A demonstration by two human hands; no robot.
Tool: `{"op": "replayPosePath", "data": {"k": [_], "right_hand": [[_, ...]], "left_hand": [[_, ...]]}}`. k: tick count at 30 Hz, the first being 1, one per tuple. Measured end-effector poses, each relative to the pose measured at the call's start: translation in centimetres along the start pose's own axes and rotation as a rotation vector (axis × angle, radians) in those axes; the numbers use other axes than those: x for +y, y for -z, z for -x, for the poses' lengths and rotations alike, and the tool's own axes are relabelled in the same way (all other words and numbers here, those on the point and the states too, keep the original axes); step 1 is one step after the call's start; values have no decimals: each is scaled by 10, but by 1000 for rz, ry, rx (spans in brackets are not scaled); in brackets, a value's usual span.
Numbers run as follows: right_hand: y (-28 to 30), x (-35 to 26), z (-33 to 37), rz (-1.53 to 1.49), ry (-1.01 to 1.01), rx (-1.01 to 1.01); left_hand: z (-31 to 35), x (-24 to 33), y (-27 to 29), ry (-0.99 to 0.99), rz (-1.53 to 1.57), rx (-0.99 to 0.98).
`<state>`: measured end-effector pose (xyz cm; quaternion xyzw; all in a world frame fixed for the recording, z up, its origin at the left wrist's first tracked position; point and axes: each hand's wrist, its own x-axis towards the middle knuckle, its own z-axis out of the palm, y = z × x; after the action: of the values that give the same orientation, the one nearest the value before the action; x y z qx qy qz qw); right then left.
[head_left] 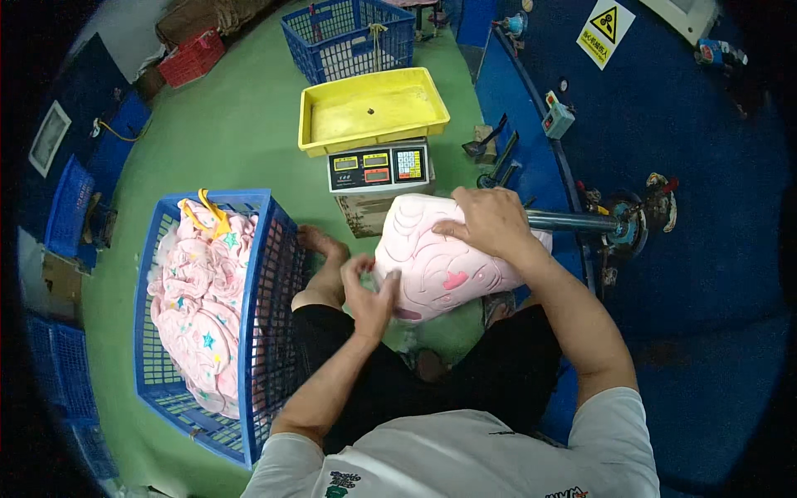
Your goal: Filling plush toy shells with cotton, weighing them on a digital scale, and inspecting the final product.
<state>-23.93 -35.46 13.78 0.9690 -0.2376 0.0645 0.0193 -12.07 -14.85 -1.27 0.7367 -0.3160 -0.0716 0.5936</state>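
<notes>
A pale pink plush cushion point(432, 257) with a stitched face and a darker pink patch sits in front of my knees. Its right side meets a horizontal metal tube point(573, 221) that comes from the blue machine; the tube's end is hidden. My right hand point(496, 222) grips the cushion's upper right part near the tube, thumb on the face side and fingers over the top edge. At the cushion's left edge is my left hand point(371, 297), slightly blurred, with thumb and curled fingers apart. It seems to hold nothing, though it is close to or touching the fabric.
A blue plastic basket point(256, 332) at my left holds pink star-patterned fabric pieces point(199, 307). Ahead stands a digital scale point(378, 168) with a yellow tray point(374, 108) on top. Behind it is another blue crate point(349, 41). The blue machine panel point(664, 315) rises at my right.
</notes>
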Motion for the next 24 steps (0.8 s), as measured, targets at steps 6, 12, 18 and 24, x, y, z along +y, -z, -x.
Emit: {"op": "replayPosePath", "data": {"k": [6, 12, 18, 24], "right_hand": [[-3, -5, -4, -61, -91, -35], [-10, -4, -12, -142, -216, 118], [-14, 4, -10, -222, -415, 268], [-11, -9, -7, -156, -363, 253]], "left_hand": [[110, -12, -62, 719, 567, -784], [71, -53, -117, 868, 1110, -561], [25, -25, -54, 642, 1010, -349], [-32, 15, -11, 381, 821, -287]]}}
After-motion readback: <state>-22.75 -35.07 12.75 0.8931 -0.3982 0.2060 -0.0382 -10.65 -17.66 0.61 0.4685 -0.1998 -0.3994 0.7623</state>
